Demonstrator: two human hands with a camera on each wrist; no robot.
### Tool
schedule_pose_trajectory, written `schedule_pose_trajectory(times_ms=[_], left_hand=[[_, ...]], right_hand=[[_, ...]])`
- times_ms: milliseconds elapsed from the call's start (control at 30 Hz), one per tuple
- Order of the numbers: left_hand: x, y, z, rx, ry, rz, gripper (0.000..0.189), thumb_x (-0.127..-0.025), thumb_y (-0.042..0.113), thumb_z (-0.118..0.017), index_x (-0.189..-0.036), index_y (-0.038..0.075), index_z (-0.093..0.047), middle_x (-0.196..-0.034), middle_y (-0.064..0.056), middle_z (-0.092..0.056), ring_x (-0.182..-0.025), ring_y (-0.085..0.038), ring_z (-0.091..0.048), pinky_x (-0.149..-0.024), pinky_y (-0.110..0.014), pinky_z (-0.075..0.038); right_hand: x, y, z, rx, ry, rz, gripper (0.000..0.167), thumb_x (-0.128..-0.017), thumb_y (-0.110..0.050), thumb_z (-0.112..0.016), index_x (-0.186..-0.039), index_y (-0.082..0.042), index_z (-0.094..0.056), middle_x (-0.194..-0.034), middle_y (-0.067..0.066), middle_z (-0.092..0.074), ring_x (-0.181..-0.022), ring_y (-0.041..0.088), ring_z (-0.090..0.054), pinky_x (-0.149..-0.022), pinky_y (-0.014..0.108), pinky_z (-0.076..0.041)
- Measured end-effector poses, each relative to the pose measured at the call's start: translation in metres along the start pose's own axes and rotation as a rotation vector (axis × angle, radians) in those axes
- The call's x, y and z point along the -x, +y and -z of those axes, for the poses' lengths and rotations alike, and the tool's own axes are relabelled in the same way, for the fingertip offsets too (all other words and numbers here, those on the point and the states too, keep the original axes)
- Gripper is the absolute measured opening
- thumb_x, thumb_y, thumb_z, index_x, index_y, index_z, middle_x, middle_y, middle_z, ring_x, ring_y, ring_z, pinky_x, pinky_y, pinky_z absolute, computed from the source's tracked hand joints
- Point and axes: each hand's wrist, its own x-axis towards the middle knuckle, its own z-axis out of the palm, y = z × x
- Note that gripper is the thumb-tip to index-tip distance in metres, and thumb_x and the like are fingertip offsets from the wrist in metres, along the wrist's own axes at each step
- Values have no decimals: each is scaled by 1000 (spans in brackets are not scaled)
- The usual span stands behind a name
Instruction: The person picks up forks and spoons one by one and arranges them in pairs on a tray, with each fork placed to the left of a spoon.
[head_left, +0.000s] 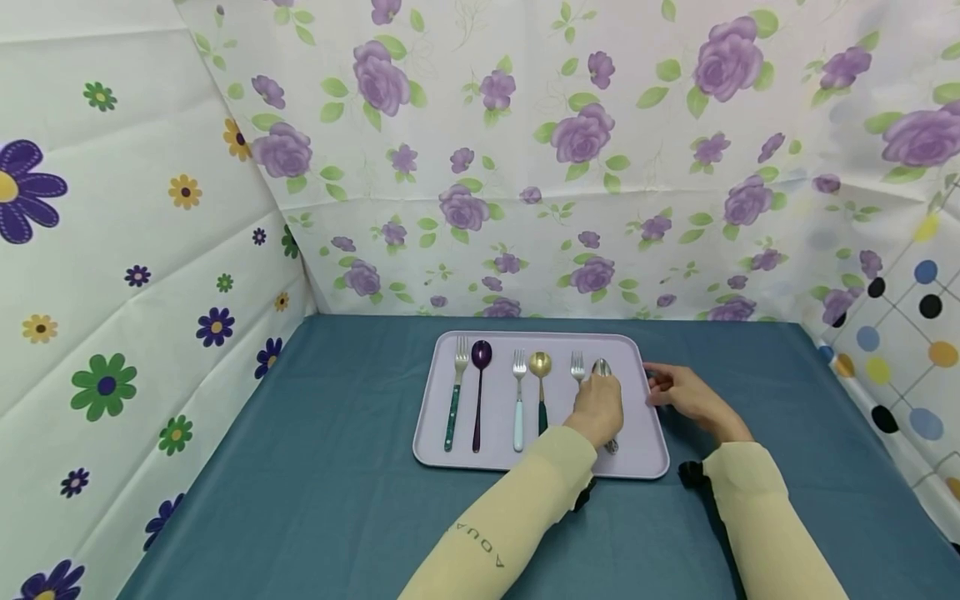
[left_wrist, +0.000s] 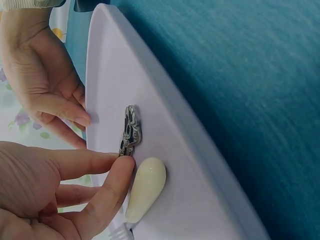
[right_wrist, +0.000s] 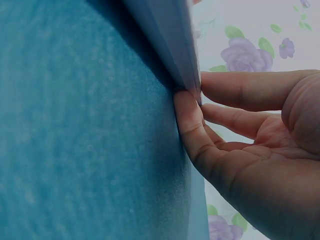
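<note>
A pale lilac tray (head_left: pixel 495 461) lies on the table with cutlery in a row. My left hand (head_left: pixel 597 408) is over its right part, thumb and finger pinching the ornate handle (left_wrist: pixel 131 125) of a silver spoon (head_left: pixel 602 367). Part of that handle is hidden by the fingers. Close by on the left lies a fork (head_left: pixel 577 365), its cream handle (left_wrist: pixel 147 187) showing in the left wrist view. At the tray's right rim, my right hand (head_left: pixel 690 396) holds the edge between thumb and fingers (right_wrist: pixel 240 90).
Left on the tray are a green-handled fork (head_left: pixel 453 408), a dark purple spoon (head_left: pixel 480 354), a fork with a light blue handle (head_left: pixel 518 425) and a gold spoon (head_left: pixel 540 364). A blue-green cloth (head_left: pixel 337 433) covers the table. Flowered sheets (head_left: pixel 450 167) hang behind and beside it.
</note>
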Motion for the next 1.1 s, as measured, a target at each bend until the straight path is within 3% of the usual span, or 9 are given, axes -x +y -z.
schedule_pose_trajectory(times_ms=[400,667,1100], left_hand=[[0,-1,1,15,-40,23,8,-94,11,-72,-100,8,-77,-99,-9,-74,-86,-16,-74,-62,-24,-59],[1,-3,4,29,-68,19,8,-96,11,-71,-100,7,-77,-98,-10,-74,-79,-16,-74,-57,-24,-57],[-3,-15,17,88,-60,-23,9,-98,9,-68,-103,5,-74,-95,-8,-72,-75,-15,-68,-60,-24,-56]], right_hand=[[-1,-2,1,-15,-4,-2,71,-93,5,-68,-153,17,-32,-106,18,-58,-94,26,-54,-77,27,-51],[-2,0,1,-17,-3,1,72,-92,5,-69,-153,18,-33,-104,16,-57,-92,24,-53,-76,26,-49],[-2,1,1,-13,-3,1,72,-92,5,-69,-153,17,-32,-107,19,-58,-93,25,-54,-75,25,-50]])
